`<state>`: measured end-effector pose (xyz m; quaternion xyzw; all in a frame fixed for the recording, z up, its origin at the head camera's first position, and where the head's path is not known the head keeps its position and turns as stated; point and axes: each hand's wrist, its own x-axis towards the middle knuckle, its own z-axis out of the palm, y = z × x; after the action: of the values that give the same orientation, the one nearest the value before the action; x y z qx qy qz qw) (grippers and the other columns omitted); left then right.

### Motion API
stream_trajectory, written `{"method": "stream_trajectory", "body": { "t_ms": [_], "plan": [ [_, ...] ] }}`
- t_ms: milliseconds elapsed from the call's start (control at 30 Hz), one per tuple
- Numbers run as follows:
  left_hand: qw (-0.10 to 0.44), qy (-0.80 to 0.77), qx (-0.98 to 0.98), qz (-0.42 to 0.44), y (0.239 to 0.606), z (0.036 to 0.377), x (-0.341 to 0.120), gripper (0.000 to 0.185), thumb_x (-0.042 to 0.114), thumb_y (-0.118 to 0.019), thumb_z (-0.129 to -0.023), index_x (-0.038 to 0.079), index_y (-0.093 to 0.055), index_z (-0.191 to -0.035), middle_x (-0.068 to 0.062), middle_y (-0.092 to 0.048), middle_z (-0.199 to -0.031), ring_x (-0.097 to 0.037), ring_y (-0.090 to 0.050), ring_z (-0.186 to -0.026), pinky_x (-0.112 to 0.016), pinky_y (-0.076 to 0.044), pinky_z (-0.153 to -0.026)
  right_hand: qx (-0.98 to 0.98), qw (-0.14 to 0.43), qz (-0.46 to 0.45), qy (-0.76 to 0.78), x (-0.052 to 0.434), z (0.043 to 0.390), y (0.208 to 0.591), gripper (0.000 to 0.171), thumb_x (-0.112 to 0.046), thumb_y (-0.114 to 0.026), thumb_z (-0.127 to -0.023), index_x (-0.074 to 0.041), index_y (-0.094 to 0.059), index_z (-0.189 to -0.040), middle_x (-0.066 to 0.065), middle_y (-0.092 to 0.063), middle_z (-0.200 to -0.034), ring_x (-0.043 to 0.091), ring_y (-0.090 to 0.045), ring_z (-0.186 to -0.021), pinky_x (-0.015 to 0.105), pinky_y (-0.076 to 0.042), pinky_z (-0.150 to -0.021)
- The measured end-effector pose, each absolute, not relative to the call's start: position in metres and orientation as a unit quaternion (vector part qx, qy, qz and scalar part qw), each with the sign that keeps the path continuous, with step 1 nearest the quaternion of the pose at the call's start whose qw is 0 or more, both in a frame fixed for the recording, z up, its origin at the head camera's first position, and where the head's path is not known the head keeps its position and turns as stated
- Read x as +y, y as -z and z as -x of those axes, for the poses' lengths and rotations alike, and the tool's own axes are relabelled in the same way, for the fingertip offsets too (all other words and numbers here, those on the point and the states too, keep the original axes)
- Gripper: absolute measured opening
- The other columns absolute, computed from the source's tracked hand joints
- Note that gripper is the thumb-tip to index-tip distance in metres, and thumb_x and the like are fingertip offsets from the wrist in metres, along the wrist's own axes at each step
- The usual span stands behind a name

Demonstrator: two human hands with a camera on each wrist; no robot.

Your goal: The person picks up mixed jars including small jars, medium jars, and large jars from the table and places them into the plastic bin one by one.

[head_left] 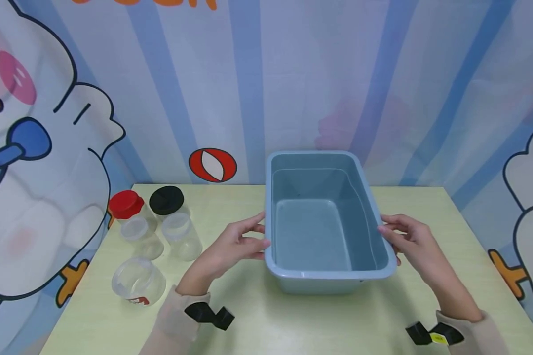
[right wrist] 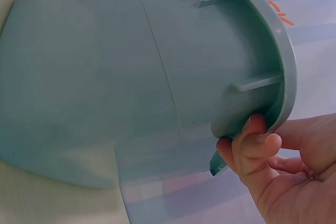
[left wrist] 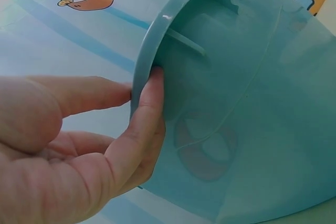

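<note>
Head: both grips [head_left: 232,247] [head_left: 414,242] hold tub [head_left: 328,274], inner floor [head_left: 313,234] showing.

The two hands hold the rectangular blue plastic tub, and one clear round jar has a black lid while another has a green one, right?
Not quite: in the head view, that second round lid is red, not green. The left hand and right hand do hold the rectangular blue plastic tub, and the round black lid is right.

Pale table [head_left: 320,325]. Far left corner: red-lidded jar [head_left: 126,204], black-lidded jar [head_left: 166,200]. Nearer, along left edge: two slim jars [head_left: 182,239], wide jar [head_left: 138,280]. Blue tub [head_left: 313,234] over middle, contact unclear.
</note>
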<state>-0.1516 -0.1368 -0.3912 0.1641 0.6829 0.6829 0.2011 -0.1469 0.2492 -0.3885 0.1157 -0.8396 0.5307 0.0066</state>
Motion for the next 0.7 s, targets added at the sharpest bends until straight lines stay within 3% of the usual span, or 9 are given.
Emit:
{"method": "stream_trajectory", "body": {
  "t_ms": [367, 700],
  "plan": [
    [0.198, -0.671, 0.697, -0.157, 0.390, 0.151, -0.143, 0.069, 0.008, -0.064, -0.097, 0.012, -0.030, -0.157, -0.027, -0.051, -0.133, -0.031, -0.070, -0.096, -0.044, -0.056, -0.085, -0.836, 0.009, -0.112, -0.538, 0.242, 0.146, 0.390, 0.041, -0.018, -0.057, -0.103, 0.009, -0.053, -0.134, 0.013, -0.064, -0.100, 0.018, -0.055, -0.056, 0.033, -0.046, -0.044],
    [0.201, -0.667, 0.700, -0.161, 0.388, 0.151, -0.149, 0.068, 0.008, -0.062, -0.098, 0.012, -0.030, -0.157, -0.028, -0.050, -0.132, -0.032, -0.070, -0.096, -0.044, -0.056, -0.085, -0.828, 0.011, -0.110, -0.550, 0.236, 0.145, 0.390, 0.041, -0.017, -0.058, -0.102, 0.009, -0.054, -0.133, 0.012, -0.064, -0.099, 0.018, -0.060, -0.058, 0.032, -0.047, -0.044]
  ]
}}
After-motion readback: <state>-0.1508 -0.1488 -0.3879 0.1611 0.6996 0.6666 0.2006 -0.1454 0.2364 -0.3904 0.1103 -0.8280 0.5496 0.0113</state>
